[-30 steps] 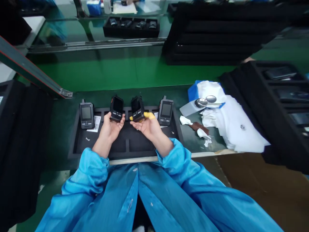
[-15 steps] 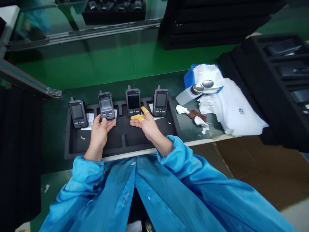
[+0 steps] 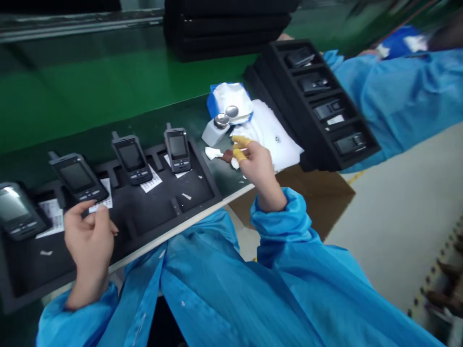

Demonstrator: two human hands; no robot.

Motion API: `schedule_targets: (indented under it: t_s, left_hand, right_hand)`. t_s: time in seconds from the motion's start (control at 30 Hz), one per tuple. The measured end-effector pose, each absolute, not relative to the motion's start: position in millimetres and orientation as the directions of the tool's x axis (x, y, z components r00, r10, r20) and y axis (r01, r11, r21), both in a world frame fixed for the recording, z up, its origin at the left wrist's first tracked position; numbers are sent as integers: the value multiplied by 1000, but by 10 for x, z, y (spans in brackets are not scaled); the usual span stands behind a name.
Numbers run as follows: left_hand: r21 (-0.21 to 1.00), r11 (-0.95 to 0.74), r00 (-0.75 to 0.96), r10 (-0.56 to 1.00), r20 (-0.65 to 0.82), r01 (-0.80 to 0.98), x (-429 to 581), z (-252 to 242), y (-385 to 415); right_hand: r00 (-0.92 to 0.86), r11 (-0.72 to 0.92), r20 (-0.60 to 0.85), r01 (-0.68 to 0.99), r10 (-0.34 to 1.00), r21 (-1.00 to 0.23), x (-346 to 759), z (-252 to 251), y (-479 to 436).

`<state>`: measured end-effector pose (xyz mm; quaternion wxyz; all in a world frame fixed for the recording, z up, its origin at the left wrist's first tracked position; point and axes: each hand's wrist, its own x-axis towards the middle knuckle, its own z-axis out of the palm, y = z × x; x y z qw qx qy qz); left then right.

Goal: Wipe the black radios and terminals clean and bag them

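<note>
My left hand (image 3: 90,231) is at the lower end of a black handheld radio (image 3: 77,176). Its fingers are loosely bent, with the fingertips close to or touching the radio's bottom edge and the white label (image 3: 106,189) beneath it. My right hand (image 3: 258,164), with yellow finger cots, hovers with fingers apart over a brown piece (image 3: 227,155) and crumpled white tissue (image 3: 213,153). More radios lean on the back rim of the black tray (image 3: 155,217): one at far left (image 3: 20,212), one in the middle (image 3: 132,159) and one at right (image 3: 178,150).
Past my right hand are a bottle with a metal cap (image 3: 215,131), a blue box of white wipes (image 3: 231,99) and white sheets (image 3: 278,140). Stacked black trays (image 3: 321,106) hold several devices at the right. A co-worker's blue sleeve (image 3: 401,96) reaches behind them.
My view has turned to the right. My right hand has left the radios and moved right, over the brown piece and tissue. My left hand stays by the second radio, its grip looser.
</note>
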<state>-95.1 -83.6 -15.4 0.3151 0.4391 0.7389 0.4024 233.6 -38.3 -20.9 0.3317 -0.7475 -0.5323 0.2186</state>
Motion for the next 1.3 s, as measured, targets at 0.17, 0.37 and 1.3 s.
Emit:
schedule_targets:
  t_s: [0.17,0.37,1.3]
  left_hand:
    - [813,66,-122,993,7,578,-597,-302,-843]
    - [710,-280,229,959,170,646,-252,-411,-818]
    - [359,-518,494,854,165,776,92,-734,-665]
  right_hand:
    - [252,-258,-58,941,966,-220,2720,-310,-465]
    - [168,-181,-103,974,980,-134,2650,-325,-482]
    - [-566,584,143,788,812,-194,1707,-393,374]
